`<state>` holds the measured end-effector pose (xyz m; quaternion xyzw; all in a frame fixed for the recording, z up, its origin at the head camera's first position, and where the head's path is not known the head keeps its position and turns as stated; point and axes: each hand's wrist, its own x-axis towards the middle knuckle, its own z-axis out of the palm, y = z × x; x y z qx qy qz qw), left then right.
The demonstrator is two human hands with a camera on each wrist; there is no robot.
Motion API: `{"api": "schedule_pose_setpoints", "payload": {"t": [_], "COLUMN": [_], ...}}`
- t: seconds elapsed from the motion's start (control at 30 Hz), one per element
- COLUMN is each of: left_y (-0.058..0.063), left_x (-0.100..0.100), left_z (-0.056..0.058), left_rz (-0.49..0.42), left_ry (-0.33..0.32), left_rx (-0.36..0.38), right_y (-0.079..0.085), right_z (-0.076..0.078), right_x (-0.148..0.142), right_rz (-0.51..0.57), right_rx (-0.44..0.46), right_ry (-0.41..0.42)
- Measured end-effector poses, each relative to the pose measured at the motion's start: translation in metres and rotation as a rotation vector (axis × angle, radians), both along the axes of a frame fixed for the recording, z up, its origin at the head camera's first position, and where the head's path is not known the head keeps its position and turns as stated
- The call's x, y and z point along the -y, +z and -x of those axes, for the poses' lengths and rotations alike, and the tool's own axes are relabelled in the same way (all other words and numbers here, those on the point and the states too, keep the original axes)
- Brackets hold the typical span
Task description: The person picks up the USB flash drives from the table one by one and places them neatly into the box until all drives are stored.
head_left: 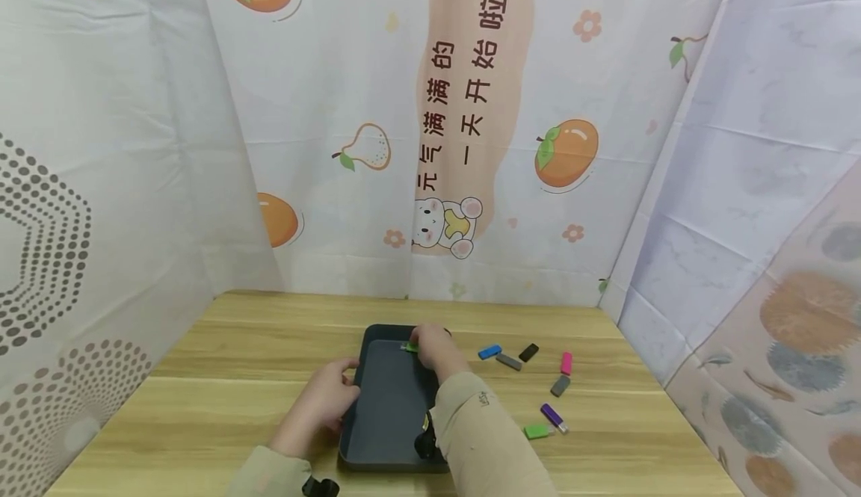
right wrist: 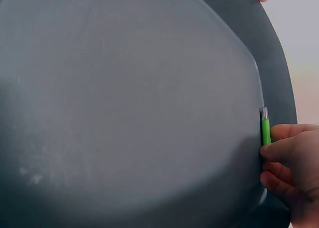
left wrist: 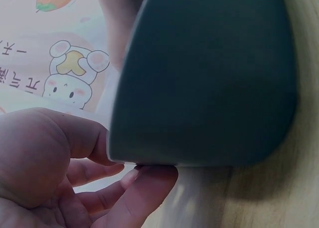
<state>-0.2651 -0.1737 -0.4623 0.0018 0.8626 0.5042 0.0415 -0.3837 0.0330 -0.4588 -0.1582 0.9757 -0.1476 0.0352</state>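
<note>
A dark grey rectangular tray [head_left: 389,411] lies lengthwise in front of me on the wooden table. My left hand [head_left: 331,391] grips its left side; in the left wrist view the thumb and fingers meet at the edge of the tray [left wrist: 204,78]. Inside the tray's far end, my right hand [head_left: 433,349] pinches a green USB stick [right wrist: 266,132] between thumb and fingers. The stick's metal plug points left in the head view, and the stick lies along the far wall, close over the tray floor.
Right of the tray several USB sticks lie scattered: blue [head_left: 489,352], grey [head_left: 509,362], black [head_left: 528,353], pink [head_left: 566,364], a second grey one [head_left: 560,386], purple [head_left: 553,417] and another green one [head_left: 537,431]. Printed curtains [head_left: 336,205] hang behind the table [head_left: 269,340] and at both sides.
</note>
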Motion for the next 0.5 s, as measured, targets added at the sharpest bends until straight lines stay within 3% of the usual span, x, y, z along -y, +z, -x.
{"api": "schedule_pose_setpoints", "payload": {"t": [0.5], "left_y": [0.0036], "left_x": [-0.0015], "left_z": [-0.0031], "left_rz": [-0.007], "left_ry": [-0.005], "left_rx": [-0.007], "right_y": [-0.0049], "right_z": [0.0047], "right_x": [-0.0063], "right_rz": [0.095], "right_rx": [-0.031], "right_ry": [0.028]}}
